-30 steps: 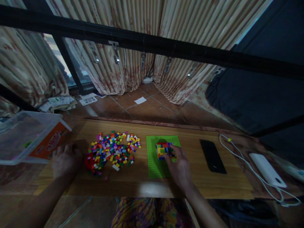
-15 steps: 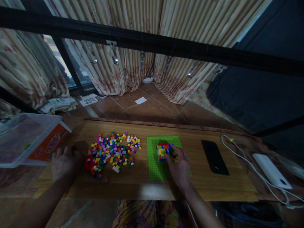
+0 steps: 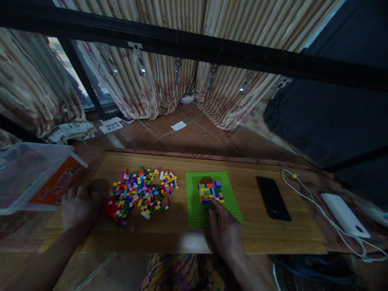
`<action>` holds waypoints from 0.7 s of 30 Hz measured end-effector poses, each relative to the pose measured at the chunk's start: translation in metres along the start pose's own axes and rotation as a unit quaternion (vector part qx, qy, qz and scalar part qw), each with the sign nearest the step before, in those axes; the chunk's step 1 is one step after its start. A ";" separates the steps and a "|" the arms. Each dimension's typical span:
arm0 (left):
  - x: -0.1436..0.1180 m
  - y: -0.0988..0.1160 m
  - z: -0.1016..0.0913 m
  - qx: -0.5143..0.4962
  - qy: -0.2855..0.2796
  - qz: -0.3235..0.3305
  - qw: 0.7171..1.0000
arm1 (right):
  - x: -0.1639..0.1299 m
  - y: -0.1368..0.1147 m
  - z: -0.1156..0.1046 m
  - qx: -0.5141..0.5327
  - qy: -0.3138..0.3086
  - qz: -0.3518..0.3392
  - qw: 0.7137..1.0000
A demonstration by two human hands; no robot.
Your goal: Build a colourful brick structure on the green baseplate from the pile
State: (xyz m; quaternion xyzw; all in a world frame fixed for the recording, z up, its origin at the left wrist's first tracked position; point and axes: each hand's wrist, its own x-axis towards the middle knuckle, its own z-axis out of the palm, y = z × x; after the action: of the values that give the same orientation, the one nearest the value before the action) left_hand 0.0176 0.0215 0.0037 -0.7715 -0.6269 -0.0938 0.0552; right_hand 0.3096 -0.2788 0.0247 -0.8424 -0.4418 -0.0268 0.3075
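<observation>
While the left hand [image 3: 79, 208] rests on the wooden table [image 3: 163, 240], the right hand [image 3: 228, 232] reaches over the green baseplate [image 3: 197, 216]. Its index finger is stretched forward, the tip at the near edge of the brick build [image 3: 209, 190]; whether it presses down cannot be told. The thumb stands apart from that finger, with nothing visible between the 2, and the other fingers curl back toward the palm.

The build, a low block of red, yellow, blue and purple bricks, sits near the middle of the baseplate. The left hand's fingers are bent downward against the tabletop, and whether they hold anything cannot be told. That hand lies between a clear plastic box [image 3: 45, 150] with an orange label [image 3: 60, 182] and a spread heap of loose bricks [image 3: 142, 190]. A larger red piece [image 3: 110, 206] lies at the heap's left edge, nearest the hand.

To the right of the baseplate, well apart from the build, lies 1 black phone [image 3: 273, 198]. Farther right are a white device [image 3: 344, 214] and a white cable [image 3: 315, 202]. Striped curtains [image 3: 169, 89] hang beyond the table.
</observation>
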 end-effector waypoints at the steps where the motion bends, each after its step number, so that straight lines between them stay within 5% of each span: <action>1: 0.000 0.001 -0.001 0.001 -0.001 0.002 1.000 | -0.002 -0.002 0.001 -0.014 -0.014 0.005 1.000; 21: -0.001 0.004 -0.004 -0.007 -0.009 -0.013 1.000 | 0.003 -0.013 0.005 -0.171 -0.088 0.005 0.981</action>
State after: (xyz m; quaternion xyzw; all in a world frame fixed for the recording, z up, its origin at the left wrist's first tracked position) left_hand 0.0206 0.0186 0.0074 -0.7642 -0.6369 -0.0918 0.0434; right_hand 0.3001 -0.2685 0.0275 -0.8838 -0.4519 -0.0261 0.1184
